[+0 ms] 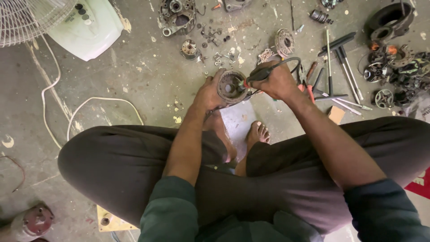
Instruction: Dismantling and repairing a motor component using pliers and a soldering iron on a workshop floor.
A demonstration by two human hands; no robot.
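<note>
I sit cross-legged on a grey concrete floor. My left hand (207, 92) grips a round rusty metal part (230, 86), a stator-like ring, held upright above a white sheet of paper (237, 121). My right hand (278, 82) holds a black-handled soldering iron (262, 74) with a cable looping behind it. Its tip touches the right inner rim of the ring. My bare feet rest below the hands on either side of the paper.
Scattered engine parts, gears and bolts (210, 40) lie ahead. Long T-handle wrenches and screwdrivers (338, 67) lie to the right, beside a pile of dark machine parts (398, 67). A standing fan's base (85, 27) and white cable (89, 103) lie at the left.
</note>
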